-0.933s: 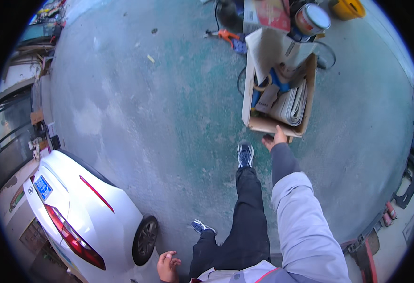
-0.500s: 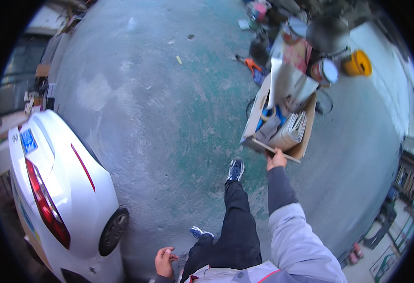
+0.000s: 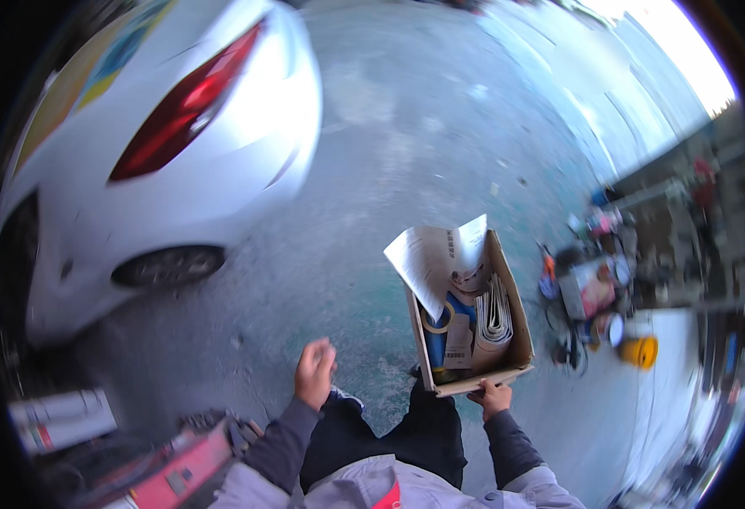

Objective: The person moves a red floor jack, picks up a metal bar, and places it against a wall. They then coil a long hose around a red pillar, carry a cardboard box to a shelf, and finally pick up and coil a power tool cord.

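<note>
My right hand [image 3: 491, 397] grips the near edge of a cardboard box [image 3: 521, 343], fingers wrapped round its rim. The box hangs in front of my legs. Inside it a folded stack of paper [image 3: 494, 321] stands on the right, and a roll of tape [image 3: 440, 321] lies on the left beside blue items. A small printed card [image 3: 458, 343] rests near the front. A large sheet of paper [image 3: 423, 259] sticks up over the far left corner. My left hand [image 3: 315, 373] is in the air left of the box, fingers curled, with nothing visible in them.
A white car [image 3: 253, 161] with a red tail light stands at the left. Low on the left is a red machine [image 3: 181, 471]. To the right, a heap of cans and tools lies along the wall, with a yellow bucket [image 3: 640, 351] beside it.
My view has swung left, so the car looms larger and the heap sits farther right. The box has come closer to my body in my right hand. My left hand has risen.
</note>
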Motion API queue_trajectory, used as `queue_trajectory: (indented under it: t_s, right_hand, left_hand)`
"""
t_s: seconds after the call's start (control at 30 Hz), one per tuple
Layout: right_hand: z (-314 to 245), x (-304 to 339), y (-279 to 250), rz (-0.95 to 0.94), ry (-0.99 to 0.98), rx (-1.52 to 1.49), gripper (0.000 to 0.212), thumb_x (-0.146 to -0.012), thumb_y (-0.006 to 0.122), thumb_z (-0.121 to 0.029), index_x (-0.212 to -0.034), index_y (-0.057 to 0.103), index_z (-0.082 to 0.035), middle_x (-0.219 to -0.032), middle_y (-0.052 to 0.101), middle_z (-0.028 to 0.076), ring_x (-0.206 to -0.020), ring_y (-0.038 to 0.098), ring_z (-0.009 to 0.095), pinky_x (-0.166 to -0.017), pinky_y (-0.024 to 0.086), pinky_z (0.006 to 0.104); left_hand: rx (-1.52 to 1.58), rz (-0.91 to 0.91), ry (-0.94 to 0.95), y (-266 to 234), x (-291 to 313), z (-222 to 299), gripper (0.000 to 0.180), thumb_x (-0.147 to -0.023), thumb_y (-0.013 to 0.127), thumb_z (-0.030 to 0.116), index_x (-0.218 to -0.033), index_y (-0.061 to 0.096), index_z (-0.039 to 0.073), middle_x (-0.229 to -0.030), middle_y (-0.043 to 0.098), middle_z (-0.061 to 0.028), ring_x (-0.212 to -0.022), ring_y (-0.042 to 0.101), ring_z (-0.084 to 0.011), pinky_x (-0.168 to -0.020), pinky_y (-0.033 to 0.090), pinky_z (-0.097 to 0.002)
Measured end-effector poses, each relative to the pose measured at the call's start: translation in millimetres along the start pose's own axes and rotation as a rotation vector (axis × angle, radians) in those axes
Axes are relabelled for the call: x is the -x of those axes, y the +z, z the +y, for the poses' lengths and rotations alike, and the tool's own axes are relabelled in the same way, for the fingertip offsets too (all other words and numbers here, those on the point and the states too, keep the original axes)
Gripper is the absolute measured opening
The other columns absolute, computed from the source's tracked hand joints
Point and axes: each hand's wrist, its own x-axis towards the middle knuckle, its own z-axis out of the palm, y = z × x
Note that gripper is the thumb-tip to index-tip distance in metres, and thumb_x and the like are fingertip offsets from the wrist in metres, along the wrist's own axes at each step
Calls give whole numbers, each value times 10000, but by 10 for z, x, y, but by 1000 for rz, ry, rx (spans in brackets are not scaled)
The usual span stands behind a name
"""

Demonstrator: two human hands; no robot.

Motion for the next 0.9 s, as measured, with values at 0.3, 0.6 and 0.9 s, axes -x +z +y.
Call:
queue_trajectory:
  t_s: [0.3, 0.6, 0.9]
  right_hand:
    - [-433, 1897, 2801, -668, -209, 818, 192, -883, 589, -64, -902, 653, 117, -827, 688, 161, -671, 695, 263, -523, 608, 380]
    - [964, 3851, 5077, -1253, -138, 1207, 151, -913, 592, -87, -934, 659, 47, -797, 678, 110, -621, 673, 215, -517, 600, 366]
    - [1960, 5025, 6998, -1447, 66, 1430, 187, -926, 604, -116, -920, 643, 67, -782, 687, 126, -603, 689, 241, -501, 572, 349]
  left_hand:
    - [-379, 792, 58, -3355, 356, 64, 454, -889, 710, 296, -1207, 591, -7, -1179, 607, -186, -1063, 593, -280, -893, 497, -379]
    - [-315, 1354, 143, -5066, 2457, -650, 265, -849, 755, 269, -945, 634, 53, -903, 713, -114, -820, 696, -272, -757, 549, -384]
    - [720, 1514, -301, -7104, 3442, -447, 501, -928, 547, 576, -798, 533, 92, -580, 571, -57, -375, 480, -173, -341, 355, -320]
